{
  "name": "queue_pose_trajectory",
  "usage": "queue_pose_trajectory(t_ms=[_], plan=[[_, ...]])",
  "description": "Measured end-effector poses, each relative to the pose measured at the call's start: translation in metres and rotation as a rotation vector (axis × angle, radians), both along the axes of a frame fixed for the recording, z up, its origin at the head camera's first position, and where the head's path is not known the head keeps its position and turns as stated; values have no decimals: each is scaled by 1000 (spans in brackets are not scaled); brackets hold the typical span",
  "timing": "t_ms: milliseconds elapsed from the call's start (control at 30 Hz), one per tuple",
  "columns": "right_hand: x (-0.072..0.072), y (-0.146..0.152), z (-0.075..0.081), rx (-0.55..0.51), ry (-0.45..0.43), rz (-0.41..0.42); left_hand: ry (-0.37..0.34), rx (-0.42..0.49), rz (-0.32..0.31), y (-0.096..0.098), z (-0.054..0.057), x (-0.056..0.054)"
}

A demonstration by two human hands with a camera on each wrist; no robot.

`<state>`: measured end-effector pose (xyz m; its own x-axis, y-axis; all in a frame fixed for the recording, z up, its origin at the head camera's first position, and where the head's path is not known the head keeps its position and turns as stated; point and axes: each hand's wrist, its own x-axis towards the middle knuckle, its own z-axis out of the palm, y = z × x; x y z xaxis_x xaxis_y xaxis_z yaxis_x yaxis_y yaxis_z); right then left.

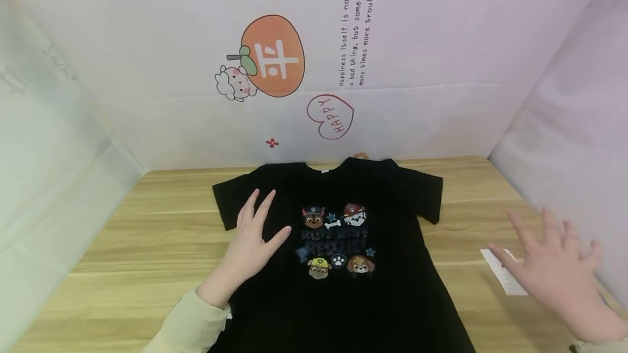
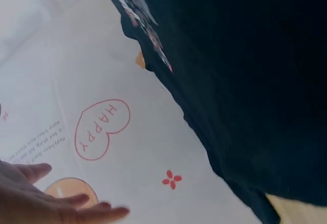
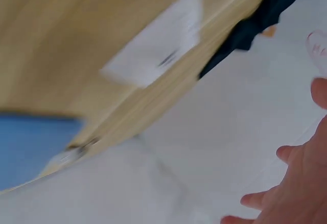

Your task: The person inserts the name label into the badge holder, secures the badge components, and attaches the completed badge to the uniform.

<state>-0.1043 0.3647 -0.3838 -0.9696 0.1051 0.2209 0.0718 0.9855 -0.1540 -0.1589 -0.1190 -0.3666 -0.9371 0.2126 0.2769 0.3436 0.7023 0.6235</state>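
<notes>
A black short-sleeved T-shirt [image 1: 338, 309] lies spread flat on the wooden table, its neckline toward the back wall and a cartoon dog print on its chest. My left hand [image 1: 252, 244] is over the shirt's left side in the head view, fingers spread and holding nothing. To the right of the shirt, my right hand [image 1: 559, 271] hangs with fingers apart, slightly blurred and gripping nothing. It overlaps a small white paper slip [image 1: 505, 274] in the head view. In the right wrist view, the right hand [image 3: 296, 183] also shows spread fingers.
The wooden table [image 1: 147, 233] ends at a white cloth backdrop [image 1: 417, 119] printed with oranges and lettering. White cloth also hangs on both sides. A blue flat object [image 3: 36, 147] lies near the table edge in the right wrist view, with a small blurred item beside it.
</notes>
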Motion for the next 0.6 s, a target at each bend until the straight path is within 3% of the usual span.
queue_pose_trajectory(t_ms=[167, 367, 600], plan=[[4, 37, -2, 29, 8, -41, -162, 211, -103, -1, 1, 1], [6, 76, -12, 18, 29, 24, -313, 433, -179, 1, 3, 0], [12, 105, -30, -6, -80, -8, -378, 508, -176, 7, 4, 0]])
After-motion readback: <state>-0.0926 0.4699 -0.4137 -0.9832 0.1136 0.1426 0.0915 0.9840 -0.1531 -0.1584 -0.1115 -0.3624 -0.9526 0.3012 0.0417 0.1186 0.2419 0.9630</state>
